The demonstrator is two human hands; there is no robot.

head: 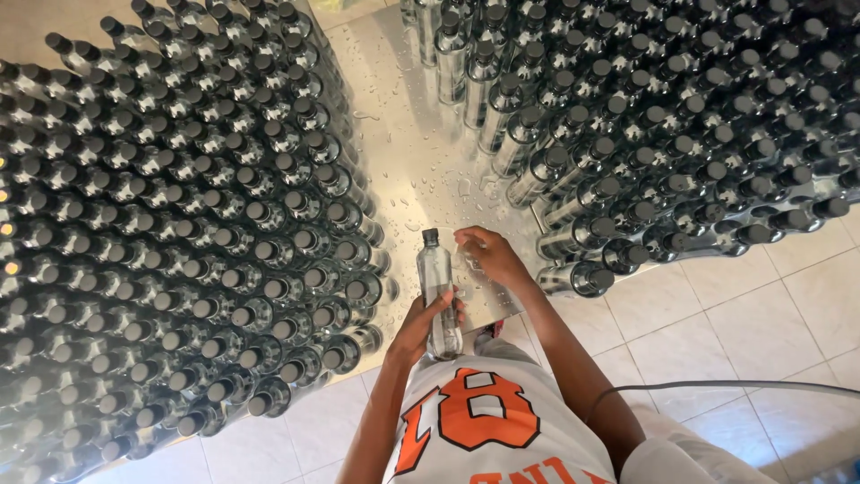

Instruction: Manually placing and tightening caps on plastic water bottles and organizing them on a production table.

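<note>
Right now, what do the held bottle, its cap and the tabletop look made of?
Clear slim bottle in the left hand: transparent, glossy, probably plastic; glass can't be ruled out. Its dark screw cap: opaque, matte, likely plastic. Shiny silver tabletop: reflective, bottles mirror in it and water beads on it, so probably polished metal sheet.
</note>
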